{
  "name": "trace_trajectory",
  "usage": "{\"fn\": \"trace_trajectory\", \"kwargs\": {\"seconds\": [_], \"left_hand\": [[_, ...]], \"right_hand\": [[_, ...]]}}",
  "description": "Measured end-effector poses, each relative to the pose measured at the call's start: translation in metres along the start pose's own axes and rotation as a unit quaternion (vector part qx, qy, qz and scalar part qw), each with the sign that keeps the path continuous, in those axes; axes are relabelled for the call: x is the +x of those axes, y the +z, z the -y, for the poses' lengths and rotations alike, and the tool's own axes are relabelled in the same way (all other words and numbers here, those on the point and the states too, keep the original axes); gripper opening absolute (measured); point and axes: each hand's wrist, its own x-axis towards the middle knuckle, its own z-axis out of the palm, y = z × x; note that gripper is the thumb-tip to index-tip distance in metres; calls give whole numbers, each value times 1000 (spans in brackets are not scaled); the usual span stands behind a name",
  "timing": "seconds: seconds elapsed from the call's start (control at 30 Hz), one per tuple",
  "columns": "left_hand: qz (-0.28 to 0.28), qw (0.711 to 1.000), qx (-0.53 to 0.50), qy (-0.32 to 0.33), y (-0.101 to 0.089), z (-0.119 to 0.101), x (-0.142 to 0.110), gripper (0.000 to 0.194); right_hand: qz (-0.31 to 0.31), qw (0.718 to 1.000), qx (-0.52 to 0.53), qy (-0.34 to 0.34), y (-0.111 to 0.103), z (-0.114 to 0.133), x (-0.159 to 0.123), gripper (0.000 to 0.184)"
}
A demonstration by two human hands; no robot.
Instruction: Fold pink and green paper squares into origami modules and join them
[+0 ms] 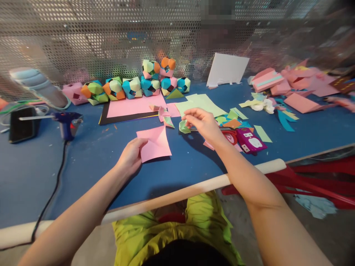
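My left hand [131, 155] grips the left edge of a square sheet of pink paper [155, 145], thumb on top, held just above the blue table. My right hand [202, 123] hovers with its fingers loosely bent and nothing visible between them. Just below its fingertips is a small folded green paper piece [184, 127]; whether they touch is unclear. Folded pink and green pieces [165, 117] lie beyond the pink sheet. Under my right wrist is a pair of scissors with red handles [231, 136], partly hidden by the hand.
A row of coloured paper balls [133, 88] stands along the perforated metal screen. A blue glue gun [68, 123], phone [23, 123] and bottle [39, 87] are at left. Light green sheets [203, 105], a purple packet [251, 140] and pink paper pieces [302, 101] lie right. White padding [166, 197] lines the front edge.
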Motion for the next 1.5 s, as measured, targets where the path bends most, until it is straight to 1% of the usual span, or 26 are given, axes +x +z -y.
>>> {"fn": "trace_trajectory", "kwargs": {"seconds": [0.13,0.17,0.23,0.3,0.4,0.53,0.7,0.8,0.87,0.97,1.17,1.3,1.37,1.5], "left_hand": [[23,1000,10,5,5,2,-5,9],[24,1000,13,1,6,2,-6,10],[30,999,17,-6,9,2,-8,13],[38,999,18,-6,10,2,-8,14],[48,999,19,-1,10,3,-8,16],[65,998,24,4,7,4,-8,19],[94,994,20,52,2,4,-7,25],[92,994,21,64,0,5,-6,25],[91,993,26,64,0,6,-6,24],[90,993,32,62,0,7,-7,22],[93,993,37,63,2,7,-10,21],[88,992,46,72,4,7,-12,21],[84,992,49,83,4,7,-12,20],[80,990,34,107,4,8,-9,19]], "right_hand": [[124,991,10,46,24,-3,-11,24],[143,988,19,55,30,-4,-14,26],[155,985,39,70,40,-7,-17,29],[145,984,56,81,47,-9,-18,36],[133,984,71,91,50,-11,-19,43],[116,987,70,86,48,-9,-19,41],[88,987,99,89,46,-9,-19,40],[79,983,131,101,47,-12,-18,38],[87,978,149,114,48,-14,-19,37],[89,976,152,127,51,-15,-21,36],[71,983,126,113,54,-16,-23,32],[63,984,135,96,54,-16,-23,33],[51,979,166,105,55,-16,-22,37],[30,955,252,157,58,-14,-22,38]]}}
